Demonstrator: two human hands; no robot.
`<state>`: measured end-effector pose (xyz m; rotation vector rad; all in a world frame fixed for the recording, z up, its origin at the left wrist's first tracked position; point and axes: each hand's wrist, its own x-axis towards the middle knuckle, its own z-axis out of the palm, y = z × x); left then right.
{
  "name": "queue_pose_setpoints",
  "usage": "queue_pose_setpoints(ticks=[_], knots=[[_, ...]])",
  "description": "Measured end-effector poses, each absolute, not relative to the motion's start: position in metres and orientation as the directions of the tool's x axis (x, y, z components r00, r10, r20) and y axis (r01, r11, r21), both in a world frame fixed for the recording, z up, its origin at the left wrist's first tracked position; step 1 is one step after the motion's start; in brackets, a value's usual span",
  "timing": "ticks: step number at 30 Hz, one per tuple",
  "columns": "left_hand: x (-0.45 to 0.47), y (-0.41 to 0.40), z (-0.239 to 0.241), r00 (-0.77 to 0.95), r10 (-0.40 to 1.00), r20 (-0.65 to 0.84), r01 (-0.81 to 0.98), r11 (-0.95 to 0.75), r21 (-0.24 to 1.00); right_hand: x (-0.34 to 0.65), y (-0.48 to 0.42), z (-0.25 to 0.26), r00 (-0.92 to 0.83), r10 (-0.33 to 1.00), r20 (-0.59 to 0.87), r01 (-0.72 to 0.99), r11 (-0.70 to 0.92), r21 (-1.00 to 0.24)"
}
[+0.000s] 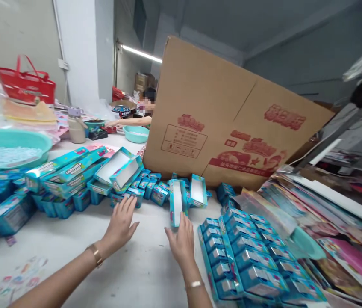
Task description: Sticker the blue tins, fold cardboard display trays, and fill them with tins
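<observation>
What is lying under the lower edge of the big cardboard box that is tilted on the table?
Small blue boxes lie along the lower edge of the cardboard box, and some reach under it. How many more are beneath it cannot be seen, because the cardboard covers them.

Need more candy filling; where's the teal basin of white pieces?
The teal basin sits far left in the head view, behind the stacked blue boxes.

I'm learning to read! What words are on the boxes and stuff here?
"CARAMELO MACIZO": on the long blue box lids at left.
Red print on the big cardboard carton: too blurred to read.
Small blue boxes by the right hand: print too small.
Round sign far back: unreadable.
</observation>
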<state>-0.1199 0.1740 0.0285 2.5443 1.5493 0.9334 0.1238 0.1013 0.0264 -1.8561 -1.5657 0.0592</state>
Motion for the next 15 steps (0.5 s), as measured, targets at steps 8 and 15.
queue_pose_setpoints(ticks=[8,15], knots=[[-0.12,0.246,0.043,0.616,0.671,0.413,0.765,-0.634,-0.111,0.108,0.102,0.04,0.169,0.828,0.535,0.953,0.001,-0.303],[-0.121,0.275,0.034,0.658,0.616,0.434,0.704,-0.708,-0.062,0.206,0.031,0.164,0.298,0.659,0.69,0.894,-0.446,0.039]])
